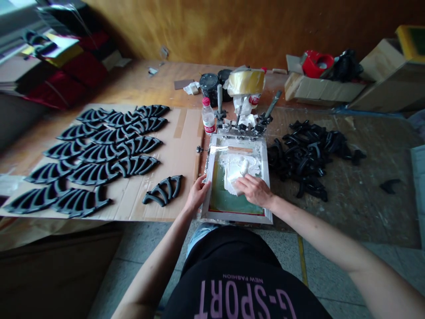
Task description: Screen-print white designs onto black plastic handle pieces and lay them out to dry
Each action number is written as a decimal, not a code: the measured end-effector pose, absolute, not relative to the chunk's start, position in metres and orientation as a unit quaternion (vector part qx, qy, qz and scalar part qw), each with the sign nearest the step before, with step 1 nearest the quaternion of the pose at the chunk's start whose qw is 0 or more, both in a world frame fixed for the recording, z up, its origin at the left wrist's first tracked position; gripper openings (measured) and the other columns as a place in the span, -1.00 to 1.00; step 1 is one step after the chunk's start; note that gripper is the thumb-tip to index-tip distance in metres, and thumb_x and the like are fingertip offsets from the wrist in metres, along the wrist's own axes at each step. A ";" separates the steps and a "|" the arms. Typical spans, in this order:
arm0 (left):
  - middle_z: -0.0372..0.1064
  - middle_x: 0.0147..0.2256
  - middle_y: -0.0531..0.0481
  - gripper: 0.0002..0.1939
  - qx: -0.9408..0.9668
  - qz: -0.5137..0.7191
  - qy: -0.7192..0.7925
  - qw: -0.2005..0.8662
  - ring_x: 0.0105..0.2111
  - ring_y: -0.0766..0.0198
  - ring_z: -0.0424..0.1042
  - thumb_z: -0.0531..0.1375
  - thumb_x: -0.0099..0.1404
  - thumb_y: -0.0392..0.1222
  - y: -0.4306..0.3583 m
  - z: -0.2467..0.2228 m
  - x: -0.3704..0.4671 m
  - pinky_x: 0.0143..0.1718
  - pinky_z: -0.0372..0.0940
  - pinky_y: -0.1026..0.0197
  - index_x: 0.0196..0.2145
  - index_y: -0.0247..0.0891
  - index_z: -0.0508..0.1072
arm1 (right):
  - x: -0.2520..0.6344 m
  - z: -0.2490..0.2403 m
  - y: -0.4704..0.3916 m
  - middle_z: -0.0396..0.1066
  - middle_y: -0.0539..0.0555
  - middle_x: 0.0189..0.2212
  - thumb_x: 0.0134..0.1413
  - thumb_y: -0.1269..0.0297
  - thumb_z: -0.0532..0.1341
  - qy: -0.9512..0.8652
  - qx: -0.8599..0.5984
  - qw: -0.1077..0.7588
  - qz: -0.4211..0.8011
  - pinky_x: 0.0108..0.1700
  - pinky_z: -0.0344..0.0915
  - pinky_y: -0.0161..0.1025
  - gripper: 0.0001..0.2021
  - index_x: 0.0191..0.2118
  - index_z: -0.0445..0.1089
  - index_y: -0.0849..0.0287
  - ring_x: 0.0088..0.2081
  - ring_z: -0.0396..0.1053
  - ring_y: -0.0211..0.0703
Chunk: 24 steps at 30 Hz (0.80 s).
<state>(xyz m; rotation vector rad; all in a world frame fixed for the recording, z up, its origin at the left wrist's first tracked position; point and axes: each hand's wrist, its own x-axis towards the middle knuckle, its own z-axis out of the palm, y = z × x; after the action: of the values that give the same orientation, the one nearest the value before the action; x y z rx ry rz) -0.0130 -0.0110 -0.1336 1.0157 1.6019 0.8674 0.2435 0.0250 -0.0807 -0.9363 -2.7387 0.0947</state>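
A screen printing frame (268, 186) with pale metal edges lies in front of me, thick white ink (254, 165) spread over the upper part of its green mesh (229, 203). My right hand (254, 189) is closed on a squeegee (234, 179) smeared with that ink; its grip is partly hidden by my fingers. At the frame's left edge, my left hand (199, 191) has its fingers curled against the side. Metal hinge clamps (242, 128) hold the far end of the frame. What lies beneath the mesh is hidden.
Rows of black curved, ribbed parts (99, 148) lie on cardboard (186, 155) to the left, one part (162, 189) set apart. Right of the frame is a heap of black parts (312, 150). Behind stand a bottle (208, 117), dark tubs (209, 86) and a cardboard box (325, 88).
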 end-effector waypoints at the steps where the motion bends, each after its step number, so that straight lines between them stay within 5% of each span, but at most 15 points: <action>1: 0.45 -0.35 -0.01 -0.36 0.420 0.360 0.663 0.505 -0.44 0.30 0.38 0.17 0.19 0.14 -0.011 -0.132 -0.013 -0.46 0.24 0.31 0.15 -0.26 0.30 | 0.244 -0.082 0.022 0.45 0.12 -0.27 0.12 0.54 0.09 -0.943 -0.309 0.117 0.044 -0.27 0.19 -0.23 -0.78 -0.22 0.45 0.20 -0.22 0.30 -0.09; 5: 0.43 -0.39 0.01 -0.33 0.409 0.359 0.659 0.519 -0.47 0.29 0.39 0.19 0.18 0.13 -0.011 -0.119 -0.011 -0.49 0.23 0.32 0.17 -0.25 0.27 | 0.239 -0.071 0.041 0.47 0.06 -0.28 0.14 0.35 0.22 -0.915 -0.360 0.156 0.091 -0.20 0.26 -0.25 -0.86 -0.17 0.46 0.14 -0.22 0.37 -0.12; 10: 0.44 -0.39 0.03 -0.31 0.402 0.390 0.634 0.533 -0.44 0.29 0.42 0.21 0.18 0.12 -0.011 -0.077 -0.013 -0.46 0.28 0.32 0.21 -0.18 0.22 | 0.245 -0.033 0.105 0.47 0.07 -0.13 0.05 0.18 0.32 -0.829 -0.505 0.233 0.062 -0.17 0.32 -0.18 -0.45 0.18 0.27 0.02 -0.20 0.41 -0.09; 16: 0.44 -0.26 0.01 -0.51 0.406 0.545 0.510 0.528 -0.36 0.33 0.44 -0.04 0.35 0.21 0.017 -0.007 -0.004 -0.34 0.36 0.29 -0.07 -0.19 0.43 | 0.333 -0.039 0.131 0.47 0.13 -0.31 0.24 0.07 0.06 -0.656 -0.664 0.357 0.030 -0.20 0.29 -0.18 -0.63 -0.05 0.43 0.22 -0.30 0.39 -0.10; 20: 0.42 -0.14 -0.07 -0.50 0.425 0.615 0.417 0.518 -0.18 0.26 0.46 -0.09 0.37 0.20 0.054 0.020 0.010 -0.25 0.39 0.21 -0.05 -0.20 0.38 | 0.327 -0.091 0.092 0.45 0.10 -0.39 0.20 -0.04 0.09 -0.686 -0.683 0.203 0.145 -0.24 0.26 -0.21 -0.61 -0.37 0.44 0.18 -0.34 0.36 -0.11; 24: 0.45 -0.15 -0.10 -0.44 0.356 0.628 0.463 0.514 -0.21 0.25 0.48 -0.07 0.32 0.28 0.045 0.002 0.032 -0.35 0.39 0.27 0.02 -0.19 0.31 | 0.272 -0.124 0.047 0.43 0.16 -0.25 0.14 0.05 0.22 -0.783 -0.599 0.090 0.144 -0.16 0.23 -0.23 -0.73 -0.35 0.40 0.18 -0.17 0.37 -0.06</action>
<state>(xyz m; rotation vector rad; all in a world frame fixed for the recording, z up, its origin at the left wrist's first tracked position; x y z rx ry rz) 0.0316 0.0452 0.0017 0.8553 1.1142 1.5104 0.2718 0.0465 -0.1238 -1.7801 -2.3268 0.4268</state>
